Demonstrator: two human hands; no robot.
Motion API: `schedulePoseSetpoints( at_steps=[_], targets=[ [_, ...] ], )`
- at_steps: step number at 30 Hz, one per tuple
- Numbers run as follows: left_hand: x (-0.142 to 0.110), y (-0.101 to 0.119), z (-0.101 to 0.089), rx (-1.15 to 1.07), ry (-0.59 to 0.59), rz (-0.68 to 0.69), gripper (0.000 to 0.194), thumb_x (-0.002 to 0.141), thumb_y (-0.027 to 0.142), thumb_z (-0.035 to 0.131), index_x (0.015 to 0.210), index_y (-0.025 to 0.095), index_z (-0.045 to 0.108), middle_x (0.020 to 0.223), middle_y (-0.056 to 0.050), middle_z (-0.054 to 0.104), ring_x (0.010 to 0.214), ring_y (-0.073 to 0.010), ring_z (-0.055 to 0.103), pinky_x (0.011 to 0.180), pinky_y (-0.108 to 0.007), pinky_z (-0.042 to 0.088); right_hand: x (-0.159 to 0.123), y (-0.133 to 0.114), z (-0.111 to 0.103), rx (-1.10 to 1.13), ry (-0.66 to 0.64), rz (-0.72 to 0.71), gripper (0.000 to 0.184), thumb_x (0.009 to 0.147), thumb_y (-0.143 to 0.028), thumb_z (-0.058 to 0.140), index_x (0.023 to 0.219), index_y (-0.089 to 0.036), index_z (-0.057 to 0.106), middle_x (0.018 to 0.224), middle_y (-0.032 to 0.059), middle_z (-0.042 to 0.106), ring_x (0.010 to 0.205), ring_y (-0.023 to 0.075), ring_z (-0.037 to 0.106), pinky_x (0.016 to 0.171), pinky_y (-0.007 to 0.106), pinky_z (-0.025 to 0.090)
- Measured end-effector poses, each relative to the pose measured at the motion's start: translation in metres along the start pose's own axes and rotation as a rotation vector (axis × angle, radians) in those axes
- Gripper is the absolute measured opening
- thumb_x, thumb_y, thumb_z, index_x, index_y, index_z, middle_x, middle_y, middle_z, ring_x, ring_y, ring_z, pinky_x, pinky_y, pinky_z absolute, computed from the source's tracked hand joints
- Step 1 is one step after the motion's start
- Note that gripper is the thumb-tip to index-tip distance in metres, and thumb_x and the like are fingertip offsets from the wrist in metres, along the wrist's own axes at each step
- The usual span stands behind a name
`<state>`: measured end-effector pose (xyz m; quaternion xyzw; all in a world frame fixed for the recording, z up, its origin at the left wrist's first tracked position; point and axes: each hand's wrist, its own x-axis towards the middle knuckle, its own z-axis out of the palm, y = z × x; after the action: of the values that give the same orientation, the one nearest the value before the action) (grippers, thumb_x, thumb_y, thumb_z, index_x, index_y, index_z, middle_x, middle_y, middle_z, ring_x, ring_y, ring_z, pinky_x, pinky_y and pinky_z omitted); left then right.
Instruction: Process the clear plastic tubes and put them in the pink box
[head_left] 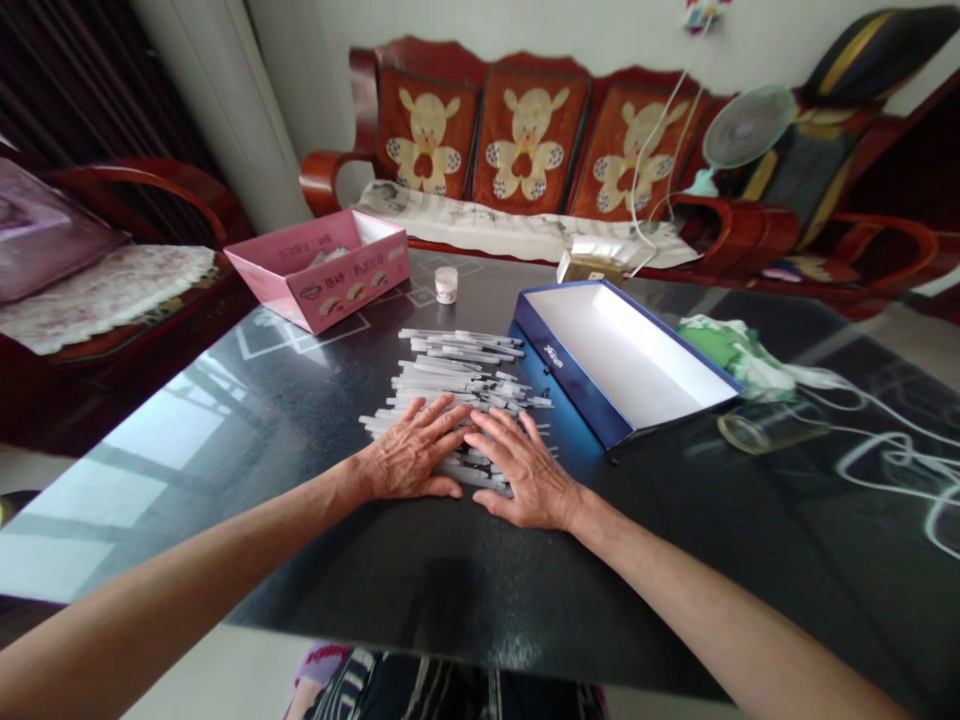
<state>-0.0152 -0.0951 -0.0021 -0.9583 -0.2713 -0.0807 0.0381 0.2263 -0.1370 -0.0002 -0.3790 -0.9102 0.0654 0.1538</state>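
Many slim whitish pens (442, 372) lie side by side in a loose spread on the dark, glossy table (315, 570). Flat across the near left part of the spread rests my left hand (416, 447), its fingers stretched out and its thumb pointing right. My right hand (529, 470) lies beside it on the near right part, fingers also extended. The fingertips of both hands almost meet, and neither hand grips a pen. Some pens are hidden under the palms. Just right of the pens stands a shallow blue box (570, 375) with a bare white inside.
A pink carton (330, 285) with something whitish inside stands at the back left. Near it is a small white tub (446, 286). A tissue box (592, 262), a green-and-white bag (731, 355), a glass jar (772, 427) and tangled white cables (900, 450) occupy the right side.
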Motion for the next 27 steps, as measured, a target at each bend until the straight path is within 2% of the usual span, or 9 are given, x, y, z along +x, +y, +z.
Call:
schedulePoseSetpoints(
  at_steps=[12,20,24,27],
  targets=[
    [0.019,-0.019,0.004,0.007,-0.001,-0.016,0.088,0.081,0.076,0.035,0.145,0.015,0.034,0.151,-0.02,0.031,0.139,-0.0405,0.025,0.106,-0.062,0.025,0.017,0.022,-0.002,0.006,0.019,0.018,0.071,0.079,-0.039,0.061,0.142,-0.02,0.036,0.155,0.0122,0.027,0.143,0.0316,0.019,0.112,0.061,0.014],
    [0.028,-0.02,0.001,0.016,0.037,-0.059,0.081,0.081,0.073,0.042,0.141,0.018,0.041,0.151,-0.019,0.032,0.139,-0.0406,0.026,0.103,-0.064,0.03,0.021,0.032,-0.001,0.005,0.104,0.004,0.069,0.081,-0.042,0.06,0.141,-0.019,0.037,0.15,0.0148,0.036,0.141,0.0314,0.027,0.113,0.06,0.017],
    [0.028,-0.014,0.002,-0.012,0.043,-0.118,0.079,0.082,0.07,0.042,0.143,0.019,0.038,0.15,-0.017,0.035,0.139,-0.0378,0.027,0.104,-0.061,0.031,0.018,0.027,-0.009,0.022,0.065,-0.037,0.075,0.079,-0.049,0.061,0.142,-0.018,0.035,0.151,0.0153,0.034,0.141,0.0324,0.026,0.112,0.06,0.017],
    [0.027,-0.012,0.003,-0.039,0.05,-0.141,0.078,0.082,0.071,0.041,0.142,0.022,0.039,0.149,-0.016,0.037,0.138,-0.0378,0.029,0.104,-0.062,0.032,0.036,0.029,-0.022,0.026,0.1,-0.048,0.065,0.083,-0.047,0.056,0.139,-0.019,0.038,0.15,0.014,0.036,0.14,0.0299,0.028,0.113,0.056,0.02]
  ],
)
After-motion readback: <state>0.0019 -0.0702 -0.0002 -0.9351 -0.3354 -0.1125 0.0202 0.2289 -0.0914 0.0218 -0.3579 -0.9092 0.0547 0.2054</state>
